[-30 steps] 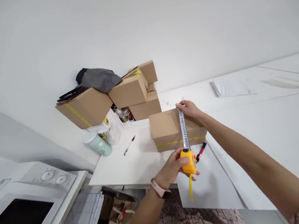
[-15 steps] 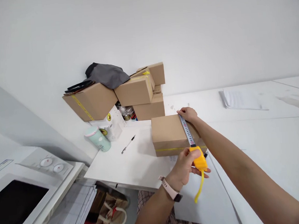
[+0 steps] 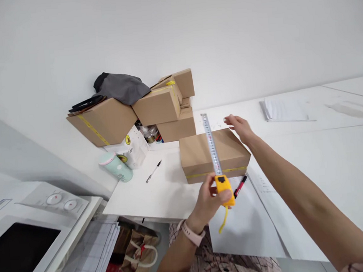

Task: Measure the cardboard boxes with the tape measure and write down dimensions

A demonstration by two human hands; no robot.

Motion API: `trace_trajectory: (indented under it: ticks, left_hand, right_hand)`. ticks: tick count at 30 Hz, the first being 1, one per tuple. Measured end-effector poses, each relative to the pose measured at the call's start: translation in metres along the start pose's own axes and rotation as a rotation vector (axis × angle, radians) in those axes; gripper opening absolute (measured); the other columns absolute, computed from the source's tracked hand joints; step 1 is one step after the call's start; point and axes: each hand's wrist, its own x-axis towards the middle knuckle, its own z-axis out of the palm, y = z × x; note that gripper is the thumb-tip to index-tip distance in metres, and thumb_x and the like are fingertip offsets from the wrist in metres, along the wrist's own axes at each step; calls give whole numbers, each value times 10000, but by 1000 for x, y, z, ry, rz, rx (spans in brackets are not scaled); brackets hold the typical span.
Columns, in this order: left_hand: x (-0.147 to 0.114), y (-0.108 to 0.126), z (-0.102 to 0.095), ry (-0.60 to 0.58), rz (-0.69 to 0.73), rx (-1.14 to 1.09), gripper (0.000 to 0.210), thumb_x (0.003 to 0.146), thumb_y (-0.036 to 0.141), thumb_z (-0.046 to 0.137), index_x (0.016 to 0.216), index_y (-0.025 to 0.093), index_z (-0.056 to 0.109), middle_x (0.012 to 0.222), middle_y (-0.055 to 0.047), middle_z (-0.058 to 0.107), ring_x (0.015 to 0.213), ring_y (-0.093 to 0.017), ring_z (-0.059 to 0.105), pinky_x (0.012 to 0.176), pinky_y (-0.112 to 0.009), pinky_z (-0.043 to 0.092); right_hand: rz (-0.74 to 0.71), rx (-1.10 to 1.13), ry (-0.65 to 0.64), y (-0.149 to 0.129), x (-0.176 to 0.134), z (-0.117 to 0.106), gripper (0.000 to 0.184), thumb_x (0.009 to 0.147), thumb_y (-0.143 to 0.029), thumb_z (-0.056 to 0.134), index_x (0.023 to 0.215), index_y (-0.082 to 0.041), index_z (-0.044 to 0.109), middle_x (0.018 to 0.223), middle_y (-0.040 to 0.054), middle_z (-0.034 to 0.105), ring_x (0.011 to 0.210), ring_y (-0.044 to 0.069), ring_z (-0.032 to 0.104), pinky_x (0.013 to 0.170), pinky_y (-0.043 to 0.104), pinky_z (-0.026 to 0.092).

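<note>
In my left hand is a yellow tape measure, its blade pulled out and pointing away from me. The blade passes over a closed cardboard box, and its metal end reaches past the box's far edge. Whether the blade touches the box top I cannot tell. Just beyond the box's far right part, my right hand is off the tape, fingers apart and holding nothing. A red and black marker lies on white paper in front of the box.
Stacked cardboard boxes stand back left, a grey cloth on top. A mint-green cup and a pen are on the white table. A microwave is at left. Papers lie back right.
My right hand has let go of the tape's end and moved slightly right and up. The tape measure has shifted left, its blade end now beyond the box. More of the marker shows.
</note>
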Motion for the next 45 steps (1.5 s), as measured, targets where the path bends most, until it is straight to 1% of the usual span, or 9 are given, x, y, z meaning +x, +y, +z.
trace_trajectory:
  ticks: [3, 7, 12, 21, 26, 29, 33, 37, 45]
  left_hand:
    - [-25, -7, -34, 215, 95, 176, 719, 712, 439, 871, 1304, 257, 507, 1062, -57, 669, 861, -199, 704, 694, -287, 609]
    - [-25, -16, -72, 445, 147, 205, 712, 743, 437, 839, 1327, 260, 473, 1033, -42, 656, 870, -197, 682, 709, -300, 608]
    - [3, -5, -91, 414, 158, 163, 595, 714, 485, 832, 1157, 227, 531, 986, -24, 620, 801, -187, 666, 592, -280, 584]
    - [53, 64, -102, 303, 266, 234, 581, 712, 490, 837, 1115, 205, 532, 925, -16, 652, 695, -149, 659, 533, -244, 539]
    - [56, 67, -95, 315, 284, 246, 592, 693, 474, 864, 1112, 199, 549, 977, -31, 655, 701, -142, 660, 506, -227, 531]
    - [41, 47, -78, 150, 289, 187, 609, 726, 477, 861, 1180, 215, 552, 1037, -37, 653, 720, -141, 667, 539, -247, 572]
    - [28, 4, -50, -83, 88, 7, 675, 696, 543, 869, 1192, 221, 543, 1090, -53, 646, 677, -156, 698, 497, -246, 566]
    - [31, -24, -34, -109, 5, -49, 722, 635, 555, 906, 1156, 209, 543, 1095, -53, 635, 645, -142, 691, 472, -232, 564]
    - [26, -41, -30, -147, -44, -61, 715, 643, 541, 904, 1171, 187, 577, 1075, -52, 630, 668, -126, 681, 476, -208, 562]
  right_hand:
    - [67, 24, 134, 22, -41, -44, 564, 901, -716, 545, 1015, -189, 712, 996, 108, 727, 934, 214, 664, 810, 319, 540]
    - [138, -98, 62, 50, -101, -72, 696, 929, -774, 430, 1199, -184, 681, 936, 87, 698, 865, 210, 650, 779, 330, 546]
    - [46, -183, -91, 35, -126, -59, 757, 936, -776, 402, 1475, -261, 529, 1109, 86, 693, 962, 241, 650, 813, 359, 565]
    - [-90, -466, 9, -19, -72, -38, 528, 852, -699, 608, 1079, -237, 728, 985, 77, 688, 870, 254, 628, 765, 393, 495]
    - [-376, -671, 96, -19, -37, -21, 346, 945, -513, 540, 945, -221, 725, 1163, 140, 670, 1066, 303, 598, 886, 430, 459]
    - [-533, -825, 25, -23, -29, -7, 299, 990, -274, 414, 970, -208, 706, 1057, 128, 721, 1018, 294, 604, 922, 434, 411]
    - [-608, -971, 6, -28, -31, 9, 366, 886, -63, 406, 1100, -169, 684, 1050, 133, 728, 1001, 282, 607, 951, 410, 358]
    - [-612, -1042, 19, -31, -35, 14, 444, 865, -30, 405, 1197, -170, 664, 1074, 126, 721, 998, 287, 581, 930, 409, 326]
    - [-678, -1178, 10, -36, -37, 15, 605, 937, -49, 351, 1452, -289, 558, 1040, 112, 695, 915, 276, 517, 819, 402, 273]
